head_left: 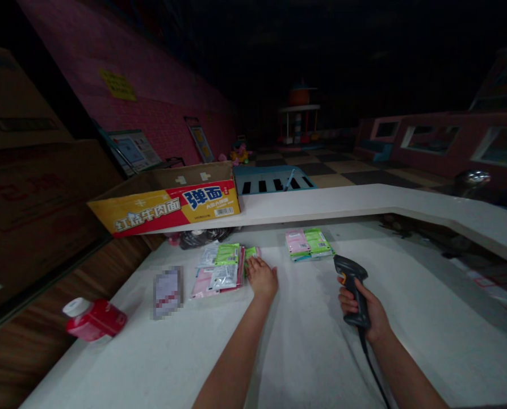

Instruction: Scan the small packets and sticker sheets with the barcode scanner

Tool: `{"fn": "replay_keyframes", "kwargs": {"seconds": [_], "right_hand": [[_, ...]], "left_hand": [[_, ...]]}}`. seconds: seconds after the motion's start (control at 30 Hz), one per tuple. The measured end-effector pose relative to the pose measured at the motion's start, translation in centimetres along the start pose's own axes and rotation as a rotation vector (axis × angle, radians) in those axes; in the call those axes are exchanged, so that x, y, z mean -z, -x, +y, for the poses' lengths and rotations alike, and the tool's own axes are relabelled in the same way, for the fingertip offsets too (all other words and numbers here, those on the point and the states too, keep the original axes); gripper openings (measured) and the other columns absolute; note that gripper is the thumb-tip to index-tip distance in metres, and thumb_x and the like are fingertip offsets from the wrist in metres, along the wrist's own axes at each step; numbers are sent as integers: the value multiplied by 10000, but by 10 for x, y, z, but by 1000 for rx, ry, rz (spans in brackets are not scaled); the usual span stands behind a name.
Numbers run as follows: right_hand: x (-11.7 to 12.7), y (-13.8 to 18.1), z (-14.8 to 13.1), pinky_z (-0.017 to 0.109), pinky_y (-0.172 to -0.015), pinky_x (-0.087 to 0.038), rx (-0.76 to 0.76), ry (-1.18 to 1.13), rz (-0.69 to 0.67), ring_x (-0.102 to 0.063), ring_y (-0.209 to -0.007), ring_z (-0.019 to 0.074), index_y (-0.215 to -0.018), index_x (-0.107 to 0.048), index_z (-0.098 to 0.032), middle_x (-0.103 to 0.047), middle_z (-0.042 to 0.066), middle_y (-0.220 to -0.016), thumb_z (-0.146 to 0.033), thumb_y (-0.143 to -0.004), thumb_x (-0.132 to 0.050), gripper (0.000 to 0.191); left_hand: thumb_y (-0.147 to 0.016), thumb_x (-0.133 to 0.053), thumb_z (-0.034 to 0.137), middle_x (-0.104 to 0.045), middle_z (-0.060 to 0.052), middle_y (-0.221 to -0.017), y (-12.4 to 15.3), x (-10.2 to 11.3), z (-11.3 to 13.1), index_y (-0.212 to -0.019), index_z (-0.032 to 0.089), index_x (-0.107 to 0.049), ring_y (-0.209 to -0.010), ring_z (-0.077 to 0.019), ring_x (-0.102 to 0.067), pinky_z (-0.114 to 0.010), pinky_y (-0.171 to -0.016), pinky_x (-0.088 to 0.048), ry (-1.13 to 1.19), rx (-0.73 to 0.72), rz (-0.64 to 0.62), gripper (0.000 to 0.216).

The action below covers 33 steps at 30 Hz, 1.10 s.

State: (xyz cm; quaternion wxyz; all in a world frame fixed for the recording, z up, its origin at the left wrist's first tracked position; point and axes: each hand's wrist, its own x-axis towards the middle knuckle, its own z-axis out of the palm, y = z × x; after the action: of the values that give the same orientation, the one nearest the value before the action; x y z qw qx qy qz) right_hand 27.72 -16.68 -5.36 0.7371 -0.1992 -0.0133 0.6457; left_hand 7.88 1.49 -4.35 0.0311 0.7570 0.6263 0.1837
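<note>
My right hand (374, 312) is wrapped around the grip of a black barcode scanner (355, 292), its head tilted up and its cable running down toward the lower edge. My left hand (262, 277) rests on the white counter, fingers stretched over a small green packet (251, 253). Just left of that hand lies a loose pile of flat packets (221, 272) in pink, green and silver. Farther back, between my hands, sits a neater stack of pink and green packets (308, 244). What lies under my left fingers is partly hidden.
A red bottle with a white cap (95, 319) lies on the counter (159, 363) at left, near a blurred-out card (168, 291). An open yellow-red noodle carton (172, 201) stands on the raised white ledge (321, 201). Brown cartons (36, 210) are stacked far left.
</note>
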Motion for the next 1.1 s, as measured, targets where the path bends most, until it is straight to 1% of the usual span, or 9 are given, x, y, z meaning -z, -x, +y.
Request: {"fn": "replay_keyframes", "kwargs": {"seconds": [0.23,0.3,0.43,0.53,0.63,0.73,0.93,1.0,1.1], "right_hand": [[0,2,0,121,-352,-395,-2,-6,7,-443,-435,55,-1042,-604,-153,-478,-58,-584,-251,-793,-725,294],[1,2,0,118,-359,-396,9,5,-4,-445,-438,51,-1047,-599,-146,-483,-56,-589,-248,-788,-732,309],[4,1,0,116,-358,-395,19,11,-11,-444,-434,50,-1036,-597,-139,-479,-57,-581,-236,-782,-736,305],[5,0,0,120,-364,-406,15,6,-21,-453,-443,58,-1044,-593,-162,-484,-55,-588,-243,-811,-702,270],[5,0,0,124,-364,-408,16,4,-24,-456,-443,60,-1046,-591,-161,-486,-52,-593,-240,-822,-689,256],[5,1,-1,131,-360,-413,13,-1,-20,-455,-441,65,-1044,-593,-159,-480,-53,-593,-236,-820,-690,256],[1,3,0,125,-370,-408,31,35,-13,-449,-444,61,-1030,-600,-153,-475,-59,-590,-247,-777,-752,310],[-1,5,0,117,-377,-402,35,47,-9,-444,-446,55,-1029,-601,-149,-474,-59,-591,-247,-761,-771,332],[-4,6,1,113,-377,-388,45,79,-1,-429,-447,53,-1017,-602,-147,-463,-62,-591,-264,-733,-794,363]], "left_hand": [[-924,-496,326,-493,-258,-1425,16,10,-8,-1411,3,-448,-1338,-347,-462,-433,-1098,-381,14,-119,-32,586],[-927,-488,307,-514,-252,-1406,17,14,-9,-1404,4,-459,-1323,-330,-480,-417,-1102,-380,8,-139,-17,566],[-912,-515,289,-386,-305,-1489,16,14,-11,-1410,-56,-427,-1414,-367,-354,-429,-1137,-338,-54,-69,-12,613],[-902,-533,290,-324,-286,-1533,20,9,-12,-1423,-18,-430,-1434,-370,-320,-443,-1124,-357,-71,-33,-37,614],[-917,-506,285,-383,-248,-1516,24,6,-13,-1392,41,-490,-1414,-346,-366,-445,-1124,-359,-67,-79,-23,534],[-941,-445,249,-450,-230,-1472,22,6,-14,-1336,57,-544,-1385,-322,-410,-419,-1111,-376,-66,-119,7,450],[-937,-364,140,-497,-281,-1372,14,6,-14,-1319,87,-540,-1176,-327,-572,-422,-913,-499,-74,18,33,423],[-929,-388,138,-544,-256,-1295,15,6,-13,-1294,101,-555,-1145,-327,-576,-420,-893,-501,-41,3,48,403],[-875,-532,164,-572,-212,-1196,18,5,-13,-1309,101,-528,-1130,-326,-564,-439,-921,-480,73,-44,99,439]]}}
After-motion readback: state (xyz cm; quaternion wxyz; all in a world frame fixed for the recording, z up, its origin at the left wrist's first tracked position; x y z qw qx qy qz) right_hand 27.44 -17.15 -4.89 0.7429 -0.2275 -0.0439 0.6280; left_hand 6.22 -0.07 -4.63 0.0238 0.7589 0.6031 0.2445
